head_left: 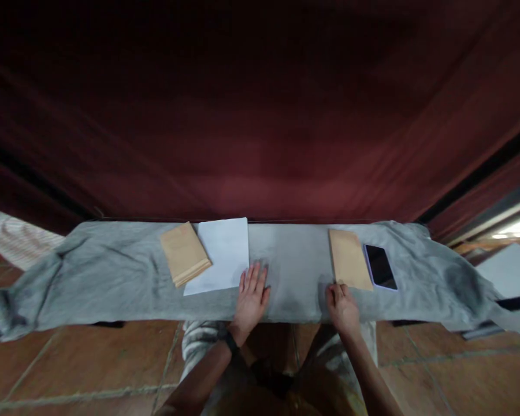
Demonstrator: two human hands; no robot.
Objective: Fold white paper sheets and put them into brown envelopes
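My left hand (252, 294) lies flat with its fingers stretched out on the grey cloth (290, 254), right by the lower right corner of some white paper (225, 248). A stack of brown paper envelopes (184, 251) rests partly over the left side of that paper. Further right, my right hand (344, 307) is closed, its fingertips pinching the near left edge of a brown envelope (351, 260) that lies flat. Whether this is one envelope or a few, I cannot tell.
A phone (380, 267) with a dark screen lies just right of the right-hand envelope. The cloth covers a narrow bench or table against a dark red panel (286, 173). White sheets (509, 271) are at the far right. Tiled floor (112, 364) shows below.
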